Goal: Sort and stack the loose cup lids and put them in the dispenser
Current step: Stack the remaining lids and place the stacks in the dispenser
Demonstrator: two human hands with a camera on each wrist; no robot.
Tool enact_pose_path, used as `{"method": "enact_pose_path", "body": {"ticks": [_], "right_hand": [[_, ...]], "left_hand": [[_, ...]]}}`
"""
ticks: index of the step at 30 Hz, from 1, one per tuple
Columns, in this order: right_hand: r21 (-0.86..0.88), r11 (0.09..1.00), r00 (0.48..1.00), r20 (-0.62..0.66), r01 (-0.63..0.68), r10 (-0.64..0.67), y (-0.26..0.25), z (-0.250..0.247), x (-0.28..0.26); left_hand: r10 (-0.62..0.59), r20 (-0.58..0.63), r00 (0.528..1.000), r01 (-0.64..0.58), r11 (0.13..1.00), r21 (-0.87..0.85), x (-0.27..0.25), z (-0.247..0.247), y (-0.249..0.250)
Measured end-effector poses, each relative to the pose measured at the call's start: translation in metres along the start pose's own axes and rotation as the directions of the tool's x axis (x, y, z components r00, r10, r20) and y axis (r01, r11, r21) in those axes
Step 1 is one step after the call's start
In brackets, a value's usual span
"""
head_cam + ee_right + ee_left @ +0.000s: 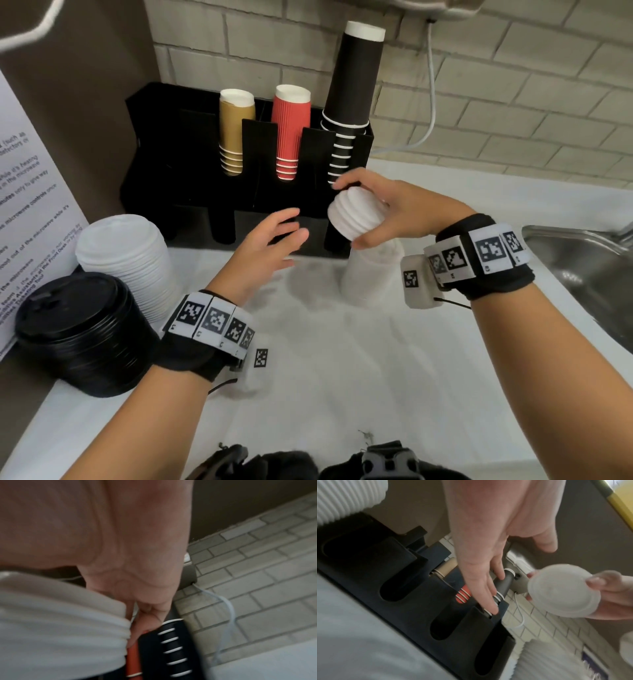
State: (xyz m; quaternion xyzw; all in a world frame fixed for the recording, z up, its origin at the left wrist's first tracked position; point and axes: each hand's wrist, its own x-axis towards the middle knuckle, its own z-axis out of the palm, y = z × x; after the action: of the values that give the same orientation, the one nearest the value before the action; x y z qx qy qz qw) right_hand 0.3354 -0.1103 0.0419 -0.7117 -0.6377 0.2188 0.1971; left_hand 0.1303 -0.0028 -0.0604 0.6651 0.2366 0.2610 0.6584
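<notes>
- Fingers (346, 183) of the right hand (394, 209) curl round a short stack of white lids (351, 217), thumb underneath at 6 o'clock and fingertips on top, so the nested lids stay pressed together while carried tilted on their side.
- Left hand (270, 240) hovers just beside that stack at its 9 o'clock, holding nothing, with straight, slightly spread fingers (481, 588) (ready, I judge, to steady the lids or guide them in).
- On the white counter (342, 377), nearest at 8 o'clock, a stack of black lids (75, 335) stands sorted by colour; a taller white lid stack (126, 260) stands touching or just behind it.
- Under the right hand another pile of white lids (366, 277) waits on the counter, blurred; probably the source of the held batch.
- Farther off at 12 o'clock, the black dispenser (191, 164) stands against the brick wall (513, 85), its upper slots carrying gold cups (236, 130), red cups (291, 130) and black cups (352, 96); its lower front slots look dark and unfilled, presumably where the lids belong.
- At 3 o'clock sits a steel sink (582, 260), well apart.
</notes>
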Motion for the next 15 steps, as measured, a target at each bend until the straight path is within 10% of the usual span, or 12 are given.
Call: {"method": "enact_pose_path", "body": {"ticks": [7,15], "right_hand": [[0.189,0.957,0.975,-0.006,0.218,-0.221,-0.049,0.037,0.026],[0.176,0.954,0.971,-0.050,0.241,-0.236,-0.058,0.055,0.037]], "left_hand": [[0.144,0.138,0.980,-0.042,0.824,-0.565,-0.006,0.001,0.005],[0.093,0.051,0.994,-0.046,0.811,-0.583,-0.013,-0.018,0.002]]}}
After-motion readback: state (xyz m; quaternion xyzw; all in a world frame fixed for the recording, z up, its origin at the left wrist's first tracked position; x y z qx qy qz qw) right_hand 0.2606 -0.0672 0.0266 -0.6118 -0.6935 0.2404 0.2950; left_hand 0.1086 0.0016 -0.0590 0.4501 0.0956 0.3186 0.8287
